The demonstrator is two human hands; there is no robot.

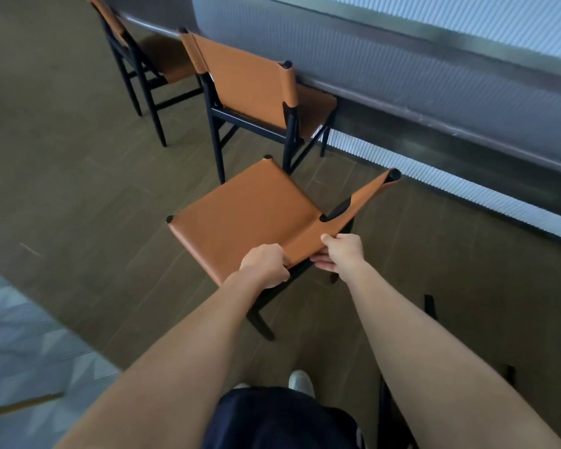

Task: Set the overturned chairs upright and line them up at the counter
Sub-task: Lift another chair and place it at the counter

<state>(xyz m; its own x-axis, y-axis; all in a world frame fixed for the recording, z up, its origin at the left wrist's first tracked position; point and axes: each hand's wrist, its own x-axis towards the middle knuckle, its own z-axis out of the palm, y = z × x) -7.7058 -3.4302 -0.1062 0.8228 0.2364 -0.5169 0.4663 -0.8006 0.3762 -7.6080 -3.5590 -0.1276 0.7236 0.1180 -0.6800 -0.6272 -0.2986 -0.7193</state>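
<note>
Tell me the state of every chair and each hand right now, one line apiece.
Far chair: upright, at the counter.
Middle chair: upright, at the counter.
Near chair: seat up, angled to the counter, held.
Left hand: grips the Near chair.
Right hand: grips its backrest.

Soft even daylight, faint shadows, wide-angle bending at edges, motion blur lower left
</note>
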